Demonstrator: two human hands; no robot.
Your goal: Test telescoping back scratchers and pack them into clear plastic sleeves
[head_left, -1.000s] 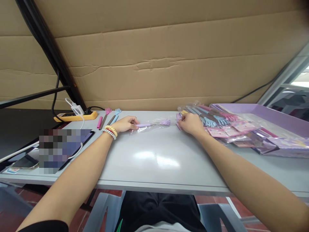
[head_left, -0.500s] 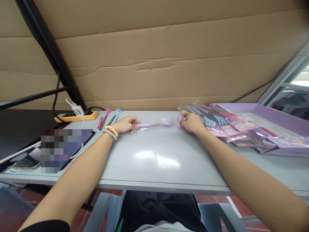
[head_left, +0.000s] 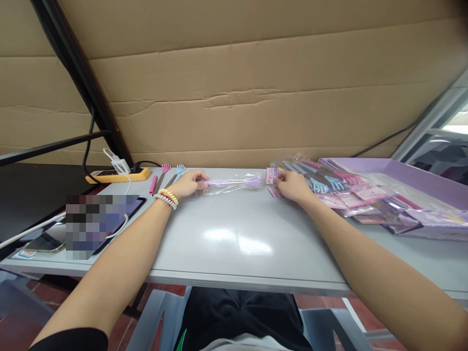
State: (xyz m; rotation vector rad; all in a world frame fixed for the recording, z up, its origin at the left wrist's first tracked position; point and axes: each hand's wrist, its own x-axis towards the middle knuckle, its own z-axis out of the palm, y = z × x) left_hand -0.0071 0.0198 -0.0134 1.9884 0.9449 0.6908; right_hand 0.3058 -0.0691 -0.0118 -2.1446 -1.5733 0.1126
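A lilac back scratcher lies lengthwise inside a clear plastic bag, between my two hands. My left hand is closed on its handle end, thumb and fingers pinched through the film. At the bag's other end, my right hand is closed at the pink-and-purple header card, gripping its right edge. A second piece of pink card shows just below that; whether it belongs to the same bag I cannot tell. The scratcher's head points right and looks blurred under shiny film.
Bagged blue and pink back scratchers are piled right of my right hand, against a purple box. To the left are loose scratchers, a pink tube, a yellow power strip, a tablet and a phone.
The bag now looks pulled straighter and sits slightly higher in view. Its header card has moved up a little and shows more of its face. Both hands keep their grip.
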